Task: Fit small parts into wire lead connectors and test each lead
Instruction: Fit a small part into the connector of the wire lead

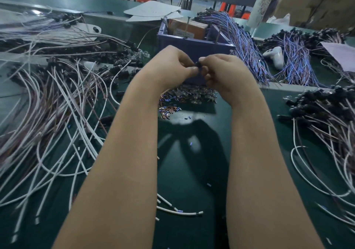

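My left hand (pixel 171 66) and my right hand (pixel 222 70) meet above the middle of the green bench, fingertips curled together. Between them they pinch a small black connector (pixel 198 65); its wire is hidden by my hands. Just below the hands lies a heap of small parts (pixel 184 98), copper, blue and clear. A tangle of white and brown leads with black connectors (pixel 57 98) covers the bench on the left. Another bundle of such leads (pixel 326 118) lies on the right.
A blue bin (pixel 192 43) holding a cardboard box stands right behind my hands. Bundles of blue-purple leads (pixel 249 47) drape beside it at the right, with a white handheld device (pixel 275 55) among them. Paper sheets (pixel 153 10) lie at the back.
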Tool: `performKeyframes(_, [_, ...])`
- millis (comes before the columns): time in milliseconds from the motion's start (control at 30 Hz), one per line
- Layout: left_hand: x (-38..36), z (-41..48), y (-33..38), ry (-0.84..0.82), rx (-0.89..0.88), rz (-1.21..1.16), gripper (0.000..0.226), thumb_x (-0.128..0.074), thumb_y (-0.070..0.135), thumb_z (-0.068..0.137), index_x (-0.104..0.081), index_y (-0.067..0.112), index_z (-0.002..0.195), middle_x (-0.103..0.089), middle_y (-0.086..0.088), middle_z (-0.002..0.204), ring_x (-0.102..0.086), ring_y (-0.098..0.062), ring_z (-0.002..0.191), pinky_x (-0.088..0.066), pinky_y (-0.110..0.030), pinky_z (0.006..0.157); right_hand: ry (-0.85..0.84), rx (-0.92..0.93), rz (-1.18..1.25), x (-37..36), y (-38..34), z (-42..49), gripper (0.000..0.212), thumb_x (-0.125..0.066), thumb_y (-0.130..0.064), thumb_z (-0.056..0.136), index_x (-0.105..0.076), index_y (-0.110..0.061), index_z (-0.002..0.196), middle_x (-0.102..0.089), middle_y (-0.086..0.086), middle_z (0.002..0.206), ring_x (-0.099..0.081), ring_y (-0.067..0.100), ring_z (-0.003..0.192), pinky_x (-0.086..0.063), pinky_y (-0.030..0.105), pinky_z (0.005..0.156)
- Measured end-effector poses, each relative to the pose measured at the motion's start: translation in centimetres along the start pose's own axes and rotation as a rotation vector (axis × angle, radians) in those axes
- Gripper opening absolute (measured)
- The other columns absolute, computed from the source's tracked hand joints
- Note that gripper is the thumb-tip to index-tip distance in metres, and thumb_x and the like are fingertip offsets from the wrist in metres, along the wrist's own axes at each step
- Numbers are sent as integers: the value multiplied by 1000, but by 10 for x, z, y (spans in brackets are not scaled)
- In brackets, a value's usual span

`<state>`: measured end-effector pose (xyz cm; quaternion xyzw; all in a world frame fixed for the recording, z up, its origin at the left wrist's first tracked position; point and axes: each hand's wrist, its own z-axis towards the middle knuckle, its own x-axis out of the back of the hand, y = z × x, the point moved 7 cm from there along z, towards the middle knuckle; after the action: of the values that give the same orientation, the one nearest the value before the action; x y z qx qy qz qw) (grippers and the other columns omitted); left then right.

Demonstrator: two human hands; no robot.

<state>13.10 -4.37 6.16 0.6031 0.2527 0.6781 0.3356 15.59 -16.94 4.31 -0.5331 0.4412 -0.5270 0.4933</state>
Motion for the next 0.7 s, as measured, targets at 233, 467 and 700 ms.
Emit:
performKeyframes(233, [6, -3, -2, -25, 36, 37, 13, -70, 24, 84, -68, 19, 96, -63, 2, 84, -58, -10, 76, -41, -24, 76, 363, -69, 160, 35, 22, 2, 35, -46, -6, 90, -39, -15, 57, -31, -1, 50, -25, 10, 40, -20, 22, 42])
performKeyframes(467, [9, -2, 2, 108, -21, -106, 16, -65, 9, 85, -61, 23, 93, -66, -3, 92, -59, -15, 83, -43, -20, 75, 177, -54, -382, 7, 28, 8, 16, -54, -4, 81, -62, -15, 72, -62, 6, 75, -51, 20, 67, -42, 33, 67])
performKeyframes(700, [17, 1, -6, 201, -42, -222, 19, -65, 2, 81, -58, 19, 85, -71, -11, 98, -66, -23, 98, -50, -38, 95, 143, 131, -299, 5, -6, 0, 16, -57, -8, 87, -68, -17, 96, -62, -2, 75, -54, 4, 57, -46, 21, 61])
